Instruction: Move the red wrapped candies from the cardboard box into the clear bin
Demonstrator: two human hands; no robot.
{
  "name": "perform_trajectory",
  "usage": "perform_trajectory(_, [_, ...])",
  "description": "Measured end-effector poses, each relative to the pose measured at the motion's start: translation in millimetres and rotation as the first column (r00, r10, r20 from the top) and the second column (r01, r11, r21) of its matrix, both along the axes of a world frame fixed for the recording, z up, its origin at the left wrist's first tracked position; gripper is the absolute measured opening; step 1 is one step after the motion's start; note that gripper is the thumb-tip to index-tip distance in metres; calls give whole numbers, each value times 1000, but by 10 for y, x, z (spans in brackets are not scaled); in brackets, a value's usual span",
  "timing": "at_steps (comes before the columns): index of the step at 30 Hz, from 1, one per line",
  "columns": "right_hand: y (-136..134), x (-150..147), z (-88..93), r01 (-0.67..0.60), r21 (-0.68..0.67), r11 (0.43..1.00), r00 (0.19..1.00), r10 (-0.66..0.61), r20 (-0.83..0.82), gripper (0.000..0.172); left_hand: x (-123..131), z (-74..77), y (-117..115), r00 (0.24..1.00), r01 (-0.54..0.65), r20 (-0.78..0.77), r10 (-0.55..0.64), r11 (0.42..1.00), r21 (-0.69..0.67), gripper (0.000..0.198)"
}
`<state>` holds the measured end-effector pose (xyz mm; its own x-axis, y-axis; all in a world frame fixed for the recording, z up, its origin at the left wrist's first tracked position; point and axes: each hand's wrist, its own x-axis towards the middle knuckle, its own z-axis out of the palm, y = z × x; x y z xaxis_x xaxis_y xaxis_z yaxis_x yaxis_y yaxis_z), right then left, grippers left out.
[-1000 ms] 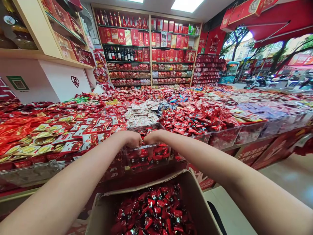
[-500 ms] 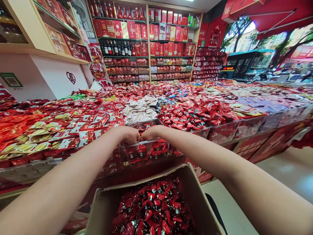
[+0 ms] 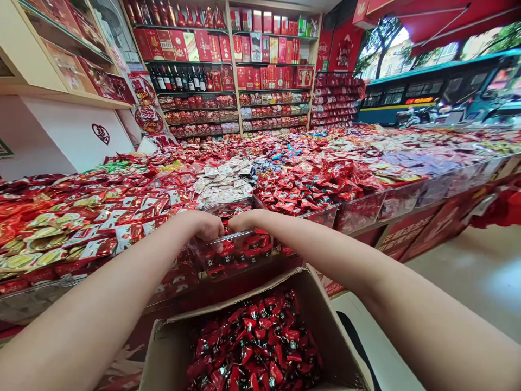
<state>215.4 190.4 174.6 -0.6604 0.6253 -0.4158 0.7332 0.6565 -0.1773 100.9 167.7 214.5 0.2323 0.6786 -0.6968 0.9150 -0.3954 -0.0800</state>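
Both my hands reach over the front wall of a clear plastic bin (image 3: 254, 251) that holds red-and-black wrapped packets (image 3: 228, 255). My left hand (image 3: 210, 227) is inside the bin, its fingers curled downward among the packets; what they grip, if anything, is hidden. Beside it, almost touching, my right hand (image 3: 243, 221) bends down at the wrist, and its fingers are mostly hidden. Below my forearms stands an open cardboard box (image 3: 325, 320), tilted a little against the counter front. Many small red-and-black wrapped sweets (image 3: 260, 342) lie in it.
Around the bin spreads a long counter of packaged sweets: white packets (image 3: 223, 182) behind, a red heap (image 3: 293, 187) to the right, gold-and-red packets (image 3: 97, 228) to the left. Shelves (image 3: 236, 70) of bottles and boxes line the back. A bus (image 3: 423, 89) is outside at the right.
The view has shifted slightly, so the counter and shelves sit further left. My hands stay in the bin; the right fingers, seen pointing down before, are now less visible. The bus has moved left.
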Motion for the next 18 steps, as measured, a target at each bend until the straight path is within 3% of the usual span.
perform_trajectory(12, [-35,44,26,19,-25,999,999,-20,-39,39,17,-39,53,1000,-25,1,25,999,-28,32])
perform_trajectory(15, [-48,70,76,38,23,999,995,-35,-89,32,28,7,24,1000,-5,13,5,1000,-6,32])
perform_trajectory(18, [-173,155,195,103,143,984,979,-75,-192,29,-9,117,-47,992,62,99,-74,991,115,30])
